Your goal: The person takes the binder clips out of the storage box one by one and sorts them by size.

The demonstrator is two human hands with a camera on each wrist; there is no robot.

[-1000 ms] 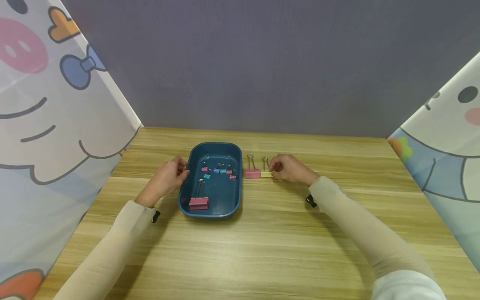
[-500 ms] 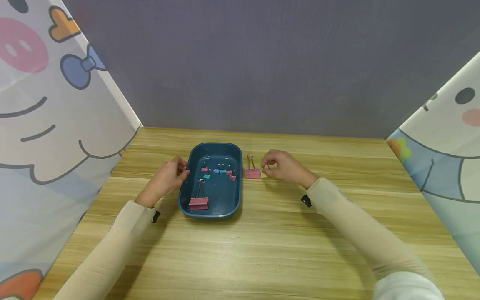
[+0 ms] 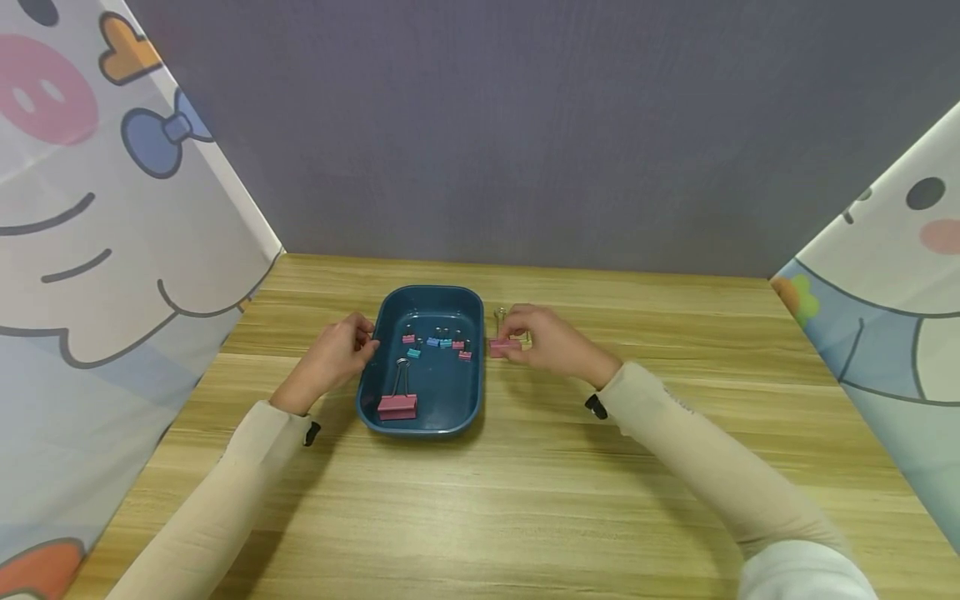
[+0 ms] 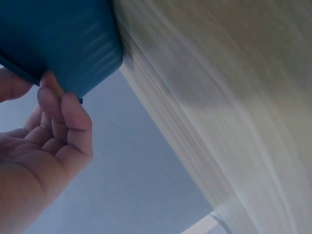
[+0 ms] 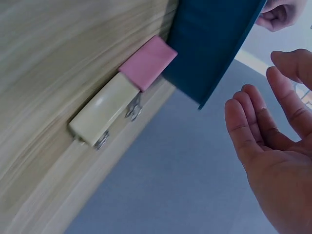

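Observation:
My left hand [image 3: 330,358] pinches the left rim of a dark blue tray [image 3: 422,433] between thumb and fingers; the left wrist view shows its fingertips at the tray's rim [image 4: 22,73]. To the right of the tray, a large pink binder clip [image 5: 148,62] and a yellow one [image 5: 104,108] lie end to end on the wooden table, wire handles pointing away. Over them is my right hand [image 3: 553,343], its fingertips overlapping the pink clip in the head view. The right wrist view shows those fingers loosely bent and apart, with nothing between them.
Inside the tray lie a large pink binder clip [image 3: 397,407] at the near left and several small pink, blue and teal clips [image 3: 446,342] farther back. A grey wall [image 3: 525,142] rises behind the table [image 3: 465,517], and cartoon-printed panels [image 3: 112,275] flank it.
My right hand has moved left from the yellow clip's end to above the pink clip. The left hand and the tray have stayed in place.

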